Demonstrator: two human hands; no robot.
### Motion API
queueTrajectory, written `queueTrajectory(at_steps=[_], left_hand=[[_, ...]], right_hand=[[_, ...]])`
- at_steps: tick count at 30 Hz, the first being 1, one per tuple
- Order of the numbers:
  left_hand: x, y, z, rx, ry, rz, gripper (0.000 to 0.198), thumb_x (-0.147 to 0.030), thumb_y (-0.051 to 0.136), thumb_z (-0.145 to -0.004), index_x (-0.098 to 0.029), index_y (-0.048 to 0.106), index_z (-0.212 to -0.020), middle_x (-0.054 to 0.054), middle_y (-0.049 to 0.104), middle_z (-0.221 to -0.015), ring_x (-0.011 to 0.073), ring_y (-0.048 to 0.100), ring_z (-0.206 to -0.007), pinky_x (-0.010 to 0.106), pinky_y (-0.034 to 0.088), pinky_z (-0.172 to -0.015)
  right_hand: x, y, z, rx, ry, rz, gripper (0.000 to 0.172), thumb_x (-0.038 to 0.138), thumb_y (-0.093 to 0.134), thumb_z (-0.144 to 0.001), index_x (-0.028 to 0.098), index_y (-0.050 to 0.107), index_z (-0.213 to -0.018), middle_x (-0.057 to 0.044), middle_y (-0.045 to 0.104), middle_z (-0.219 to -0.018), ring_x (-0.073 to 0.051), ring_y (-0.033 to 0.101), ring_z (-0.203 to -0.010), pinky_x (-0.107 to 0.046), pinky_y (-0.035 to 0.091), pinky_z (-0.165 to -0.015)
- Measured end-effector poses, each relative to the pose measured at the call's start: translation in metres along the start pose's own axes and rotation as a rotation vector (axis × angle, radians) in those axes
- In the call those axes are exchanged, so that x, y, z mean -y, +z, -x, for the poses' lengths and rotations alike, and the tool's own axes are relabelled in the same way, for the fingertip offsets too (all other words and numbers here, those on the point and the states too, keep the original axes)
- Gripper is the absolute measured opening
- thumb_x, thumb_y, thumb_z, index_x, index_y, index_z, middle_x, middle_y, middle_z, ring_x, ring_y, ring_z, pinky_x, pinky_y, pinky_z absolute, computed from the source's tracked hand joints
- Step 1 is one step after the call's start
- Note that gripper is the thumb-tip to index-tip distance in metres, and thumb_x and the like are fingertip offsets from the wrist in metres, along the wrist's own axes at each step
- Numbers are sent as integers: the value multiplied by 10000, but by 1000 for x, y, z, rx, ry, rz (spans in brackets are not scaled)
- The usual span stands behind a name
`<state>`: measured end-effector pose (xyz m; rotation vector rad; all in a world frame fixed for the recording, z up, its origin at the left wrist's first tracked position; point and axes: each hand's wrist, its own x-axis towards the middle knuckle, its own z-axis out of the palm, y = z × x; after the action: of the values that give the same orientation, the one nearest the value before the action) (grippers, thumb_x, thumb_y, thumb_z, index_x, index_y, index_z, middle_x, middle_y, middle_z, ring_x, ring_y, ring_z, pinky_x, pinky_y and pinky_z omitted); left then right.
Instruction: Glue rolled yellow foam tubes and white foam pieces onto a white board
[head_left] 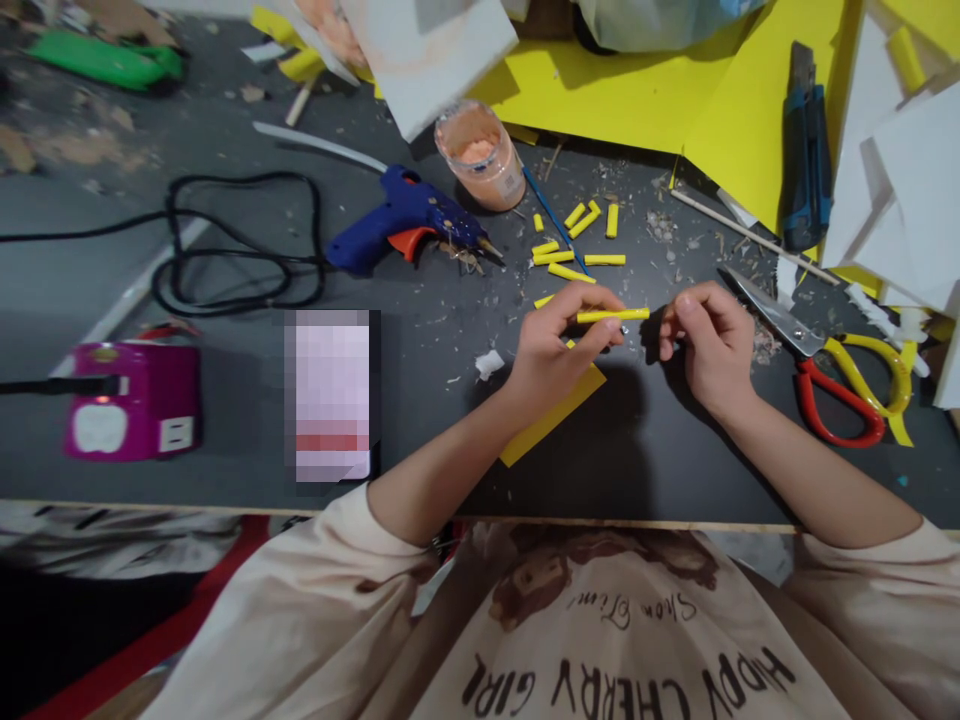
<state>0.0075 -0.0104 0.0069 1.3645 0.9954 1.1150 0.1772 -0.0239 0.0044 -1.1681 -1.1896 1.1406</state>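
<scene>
My left hand (559, 340) pinches a thin rolled yellow paper tube (613, 315) between thumb and fingers, its free end pointing right. My right hand (712, 340) is a short way right of the tube, apart from it, fingers curled in; whether anything is inside them cannot be seen. Beneath my left hand and forearm lies a yellow paper strip (559, 415), partly covered. Several short yellow paper rolls (553, 258) lie just beyond my left hand, beside a thin blue stick (551, 212). Red-and-yellow-handled scissors (806, 345) rest at the right of my right hand, blades partly open.
A blue glue gun (416, 215) lies left of a jar of peach-coloured material (484, 160). Further left are a looped black cable (240, 180), a magenta box (135, 400) and a phone (334, 400). A utility knife (806, 150) and yellow sheets (637, 100) lie at the back right.
</scene>
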Motion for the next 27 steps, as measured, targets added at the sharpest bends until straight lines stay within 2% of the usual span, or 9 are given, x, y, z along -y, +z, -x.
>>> queueTrajectory(at_steps=[3, 6, 10, 13, 19, 27], left_hand=[[0, 0, -1, -7, -5, -7, 43, -213, 614, -819, -184, 602, -847, -36, 630, -746, 78, 641, -619, 187, 506, -612], [-1, 0, -1, 1, 9, -11, 35, -206, 615, -818, -187, 608, -846, -37, 634, -750, 78, 645, -625, 183, 505, -605], [0, -1, 0, 51, 51, 0, 27, -217, 616, -841, -193, 614, -854, -39, 644, -749, 80, 642, -637, 190, 506, -618], [0, -3, 0, 92, 63, -5, 43, -237, 618, -860, -195, 618, -865, -41, 641, -729, 80, 634, -639, 193, 500, -627], [-4, -4, 0, 140, 0, 33, 166, -349, 632, -870, -186, 601, -862, -38, 636, -706, 78, 616, -595, 185, 486, -585], [-4, -4, 3, 162, -67, 69, 205, -385, 625, -873, -184, 591, -895, -36, 649, -657, 84, 617, -590, 190, 477, -599]], right_hand=[[-1, 0, -2, -3, -19, -16, 236, 424, 708, -809, 246, 580, -895, 60, 596, -760, -44, 553, -505, -183, 446, -468], [-1, -1, -2, 85, -7, -29, 273, 421, 694, -820, 269, 608, -1031, 30, 628, -872, -69, 603, -618, -199, 476, -518], [2, -1, -2, 188, 26, 43, 272, 444, 728, -777, 239, 658, -940, 24, 634, -777, -91, 589, -652, -220, 480, -576], [2, -1, -2, 184, 44, 59, 227, 428, 734, -771, 231, 680, -868, 28, 652, -760, -82, 578, -628, -215, 470, -577], [4, 0, -1, 175, 24, 46, 71, 278, 724, -796, 233, 730, -850, 32, 701, -768, -68, 609, -626, -199, 492, -604], [5, -3, -1, 176, -3, 75, 100, 306, 720, -800, 216, 733, -841, 23, 698, -744, -76, 607, -600, -205, 499, -566]])
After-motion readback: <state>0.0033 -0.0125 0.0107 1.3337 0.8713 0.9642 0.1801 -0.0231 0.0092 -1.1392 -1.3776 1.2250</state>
